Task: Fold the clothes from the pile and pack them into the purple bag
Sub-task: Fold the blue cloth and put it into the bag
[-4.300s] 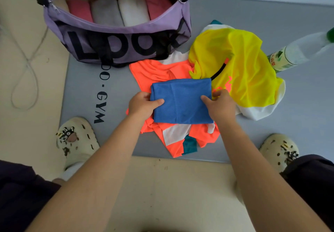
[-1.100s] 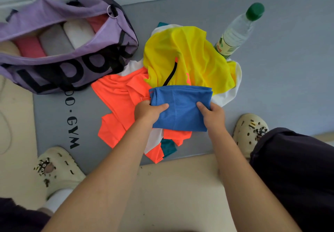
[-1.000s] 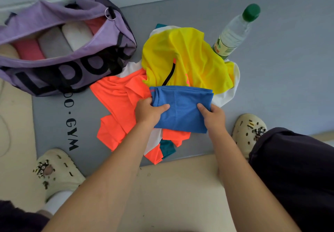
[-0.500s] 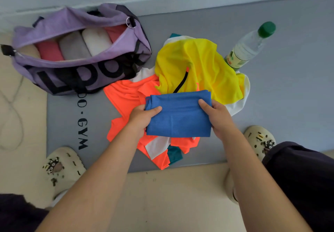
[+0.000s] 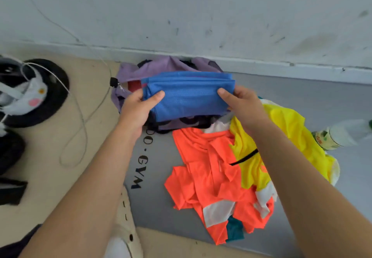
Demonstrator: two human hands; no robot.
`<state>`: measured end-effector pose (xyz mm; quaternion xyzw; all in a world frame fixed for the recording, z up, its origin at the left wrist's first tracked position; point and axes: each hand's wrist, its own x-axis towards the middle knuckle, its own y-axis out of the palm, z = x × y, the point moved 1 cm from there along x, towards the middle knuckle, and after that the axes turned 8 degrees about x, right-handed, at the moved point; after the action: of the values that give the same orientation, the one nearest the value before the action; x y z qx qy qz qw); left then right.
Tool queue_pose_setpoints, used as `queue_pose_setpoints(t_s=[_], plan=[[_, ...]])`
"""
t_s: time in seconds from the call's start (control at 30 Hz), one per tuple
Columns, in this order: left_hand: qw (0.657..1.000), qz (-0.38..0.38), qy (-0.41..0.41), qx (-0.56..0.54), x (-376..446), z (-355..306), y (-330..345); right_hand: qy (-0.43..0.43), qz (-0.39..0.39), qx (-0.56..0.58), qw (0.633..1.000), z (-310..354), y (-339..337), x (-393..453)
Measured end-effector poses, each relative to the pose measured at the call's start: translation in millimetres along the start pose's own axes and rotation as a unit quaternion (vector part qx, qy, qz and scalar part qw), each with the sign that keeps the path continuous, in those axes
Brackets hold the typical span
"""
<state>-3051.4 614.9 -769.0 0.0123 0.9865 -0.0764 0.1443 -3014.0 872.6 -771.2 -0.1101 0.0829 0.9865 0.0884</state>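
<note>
Blue folded garment (image 5: 187,94) is being pinched at both ends, left hand (image 5: 136,106) and right hand (image 5: 243,106) keeping its folds together, hovering over the purple bag (image 5: 167,66) at the mat's (image 5: 157,197) far edge

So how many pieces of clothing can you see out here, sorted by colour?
Blue, folded, held in both hands over the purple bag: 1
Orange, on the mat: 1
Yellow, on the mat: 1
Teal, mostly hidden under the orange: 1
Total: 4 that can be told apart; white patches may belong to these.
</note>
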Motion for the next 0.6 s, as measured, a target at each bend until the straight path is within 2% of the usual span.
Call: queue_pose_setpoints(t_s=[0.1, 0.2, 0.3, 0.5, 0.6], plan=[[0.998, -0.046, 0.029, -0.013, 40, -25, -29, -0.039, 0.022, 0.0, 0.999, 21, 34, 49], [0.999, -0.048, 0.013, -0.017, 74, -19, -41, -0.005, 0.034, -0.029, 0.999, 15, 53, 85], [0.998, -0.041, -0.024, 0.048, 94, 8, -45, 0.012, 0.053, -0.111, 0.992, -7, 62, 102], [0.996, -0.077, 0.023, 0.025, 124, 27, -51, -0.026, -0.003, -0.079, 0.997, -15, 69, 132], [0.996, -0.076, 0.033, 0.041, 129, 36, -49, -0.035, -0.009, -0.112, 0.993, -18, 70, 138]])
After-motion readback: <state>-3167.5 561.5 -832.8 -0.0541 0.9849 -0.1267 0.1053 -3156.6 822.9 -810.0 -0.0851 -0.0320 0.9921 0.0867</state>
